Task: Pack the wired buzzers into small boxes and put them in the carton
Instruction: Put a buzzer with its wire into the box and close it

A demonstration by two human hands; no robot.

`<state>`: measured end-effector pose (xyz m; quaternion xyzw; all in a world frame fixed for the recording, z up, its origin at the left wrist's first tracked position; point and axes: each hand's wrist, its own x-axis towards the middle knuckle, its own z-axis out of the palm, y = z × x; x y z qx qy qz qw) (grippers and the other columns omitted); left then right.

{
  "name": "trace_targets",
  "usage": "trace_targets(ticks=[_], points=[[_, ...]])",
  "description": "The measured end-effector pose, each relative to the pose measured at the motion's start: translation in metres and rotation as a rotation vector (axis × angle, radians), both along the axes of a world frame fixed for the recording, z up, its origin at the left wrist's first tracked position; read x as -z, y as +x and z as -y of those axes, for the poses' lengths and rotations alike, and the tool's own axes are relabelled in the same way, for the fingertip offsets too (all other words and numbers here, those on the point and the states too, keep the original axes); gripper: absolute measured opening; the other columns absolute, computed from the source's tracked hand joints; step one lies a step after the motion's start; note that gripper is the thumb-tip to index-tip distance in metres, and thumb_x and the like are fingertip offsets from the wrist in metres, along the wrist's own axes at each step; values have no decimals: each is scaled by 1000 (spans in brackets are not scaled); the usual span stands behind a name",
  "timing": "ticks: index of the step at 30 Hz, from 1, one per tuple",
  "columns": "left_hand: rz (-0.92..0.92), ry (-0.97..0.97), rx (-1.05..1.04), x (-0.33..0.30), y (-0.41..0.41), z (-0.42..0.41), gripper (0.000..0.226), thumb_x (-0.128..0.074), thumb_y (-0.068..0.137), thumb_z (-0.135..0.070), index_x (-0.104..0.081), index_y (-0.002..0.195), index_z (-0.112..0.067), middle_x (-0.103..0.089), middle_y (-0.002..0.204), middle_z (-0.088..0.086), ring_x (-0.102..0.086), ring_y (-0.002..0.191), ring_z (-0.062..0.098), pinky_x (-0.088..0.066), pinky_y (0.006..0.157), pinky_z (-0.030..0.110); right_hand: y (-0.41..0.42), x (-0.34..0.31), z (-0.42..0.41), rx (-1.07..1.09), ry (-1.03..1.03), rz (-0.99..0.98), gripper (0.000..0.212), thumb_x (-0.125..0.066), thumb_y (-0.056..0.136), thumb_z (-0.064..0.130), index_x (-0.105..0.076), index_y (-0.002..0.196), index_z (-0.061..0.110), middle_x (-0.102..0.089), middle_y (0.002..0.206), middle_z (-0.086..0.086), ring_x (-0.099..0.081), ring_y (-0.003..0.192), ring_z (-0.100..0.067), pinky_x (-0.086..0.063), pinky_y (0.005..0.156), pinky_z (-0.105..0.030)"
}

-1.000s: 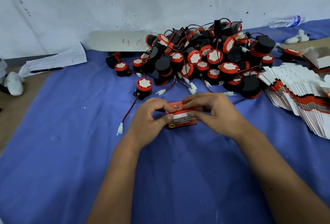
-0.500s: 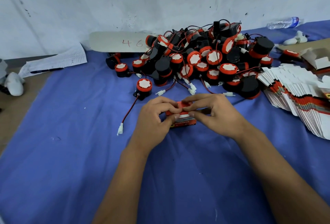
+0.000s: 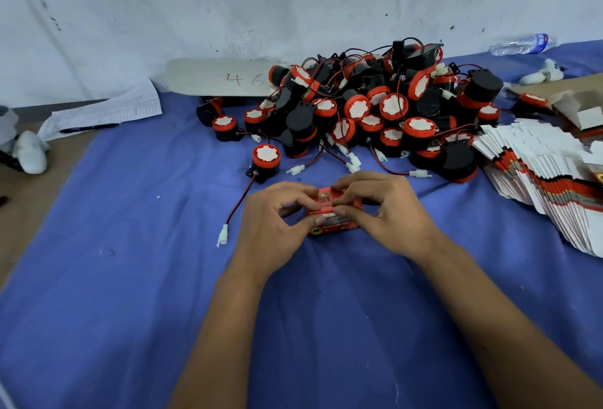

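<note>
A small red box (image 3: 337,224) stands on the blue cloth (image 3: 130,278) at the centre. My left hand (image 3: 272,222) grips its left side, fingers curled over the top. My right hand (image 3: 388,213) holds the right side and its fingertips pinch the top flap. What is inside the box is hidden. Behind it lies a large pile of black-and-red wired buzzers (image 3: 375,105). One loose buzzer (image 3: 266,159) sits in front of the pile, its red-black wire running down to a white plug (image 3: 223,235). The carton is not in view.
A fanned stack of flat unfolded boxes (image 3: 548,177) lies at the right. An open small box (image 3: 584,111) sits behind it. A paper sheet with a pen (image 3: 104,113) is at the back left, a water bottle (image 3: 522,45) at the back right, and a white wall behind.
Both hands stayed on the small box. The fingers shifted over its top and the red top flap came down flatter; the box has barely moved.
</note>
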<state>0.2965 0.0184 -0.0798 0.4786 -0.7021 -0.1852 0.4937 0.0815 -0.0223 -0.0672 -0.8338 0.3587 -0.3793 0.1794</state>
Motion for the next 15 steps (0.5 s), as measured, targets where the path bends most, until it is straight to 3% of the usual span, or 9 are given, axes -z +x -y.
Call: trace_targets(ticks=[4, 9, 11, 15], points=[[-17, -8, 12, -1, 0, -2, 26, -90, 72, 1, -79, 85, -19, -74, 108, -15, -70, 107, 2, -58, 84, 19, 3, 2, 0, -23, -26, 1, 15, -75, 90, 4, -81, 100, 13, -71, 113, 2, -69, 105, -12, -57, 88, -39], [-9, -29, -2, 5, -1, 2, 16, -88, 76, -1, -82, 86, -11, -77, 109, -9, -70, 111, 8, -59, 94, 37, 5, 5, 1, -2, -16, 9, 11, -84, 84, 15, -79, 94, 14, -69, 112, 3, -67, 105, -16, -56, 86, -43], [11, -37, -14, 7, -1, 3, 13, -88, 77, -2, -82, 87, -9, -78, 110, -6, -69, 115, 9, -56, 98, 40, 9, 6, 1, 27, -42, -2, 13, -87, 82, 19, -78, 90, 12, -69, 110, 2, -64, 110, -21, -54, 90, -45], [-19, -19, 7, 8, -1, 4, 13, -88, 77, -1, -80, 85, -8, -77, 111, -4, -70, 113, 9, -57, 98, 37, 15, 6, -1, -11, -48, 37, 7, -82, 84, 7, -75, 85, 7, -69, 108, -3, -65, 109, -22, -55, 89, -42]])
